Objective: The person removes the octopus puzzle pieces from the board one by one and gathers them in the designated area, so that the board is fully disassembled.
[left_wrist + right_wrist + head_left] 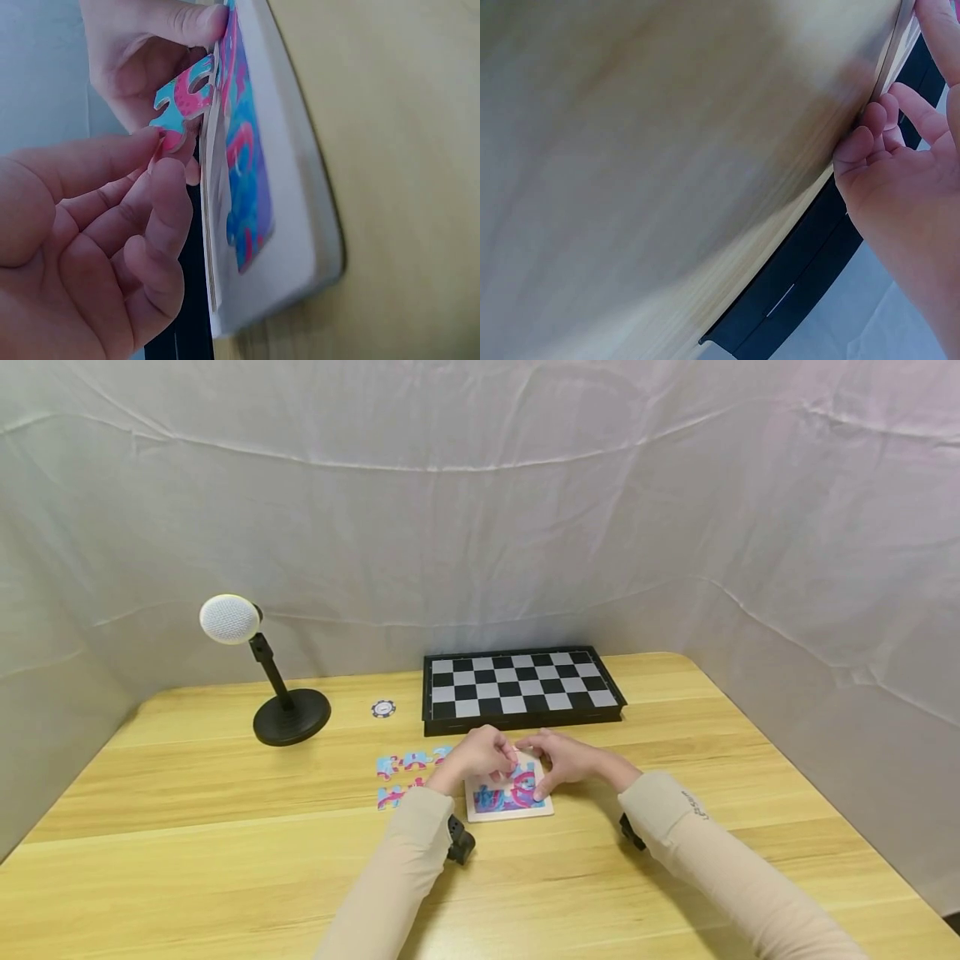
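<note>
- Blue and pink, the puzzle piece (184, 101) is tilted at the tray (510, 816), pinched by the fingertips of the left hand (476, 753); whether it touches the pieces there, I cannot tell.
- That pinch catches only one end, so the piece could twist or slip; pressed down tilted, its tabs might jam or lift the laid pieces (495, 799).
- The right hand (562, 756) grips the tray, thumb over its right side, other fingers at the far edge; too light a hold could let the tray skid, and that thumb may block neighbouring slots.
- Left of the tray, loose pieces (415, 761) lie partly behind the left wrist, where a sleeve could brush them astray.
- Just beyond, the checkered board (525, 685) limits room for the knuckles.
- Farther off, a round chip (383, 708) and the microphone (229, 618) on its black stand (292, 718) obstruct nothing.
</note>
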A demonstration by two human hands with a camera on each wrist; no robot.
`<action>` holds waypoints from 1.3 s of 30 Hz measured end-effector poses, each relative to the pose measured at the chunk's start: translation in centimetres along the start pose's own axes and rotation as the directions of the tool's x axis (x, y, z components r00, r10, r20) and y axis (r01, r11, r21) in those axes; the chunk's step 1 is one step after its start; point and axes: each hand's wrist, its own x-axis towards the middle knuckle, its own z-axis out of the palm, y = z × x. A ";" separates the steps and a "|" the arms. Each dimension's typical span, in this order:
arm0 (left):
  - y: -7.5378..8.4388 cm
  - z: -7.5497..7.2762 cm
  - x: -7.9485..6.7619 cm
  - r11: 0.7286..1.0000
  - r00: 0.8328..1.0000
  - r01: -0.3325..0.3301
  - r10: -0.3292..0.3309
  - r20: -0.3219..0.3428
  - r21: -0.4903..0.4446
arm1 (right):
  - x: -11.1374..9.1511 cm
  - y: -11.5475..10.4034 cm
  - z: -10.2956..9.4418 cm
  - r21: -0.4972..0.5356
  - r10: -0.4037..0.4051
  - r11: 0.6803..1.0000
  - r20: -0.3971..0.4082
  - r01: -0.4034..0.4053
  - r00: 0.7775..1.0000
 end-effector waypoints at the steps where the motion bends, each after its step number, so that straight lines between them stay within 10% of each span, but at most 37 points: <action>1: -0.1 -0.1 0.0 1.000 1.000 -0.001 0.001 -0.002 0.000 | 0.0 0.0 0.0 -0.003 0.001 1.000 -0.002 -0.001 1.000; 39: -4.2 -5.2 -4.2 0.994 0.995 0.072 -0.076 -0.057 -0.078 | -0.3 -0.3 0.0 -0.007 0.032 0.999 0.015 -0.032 0.999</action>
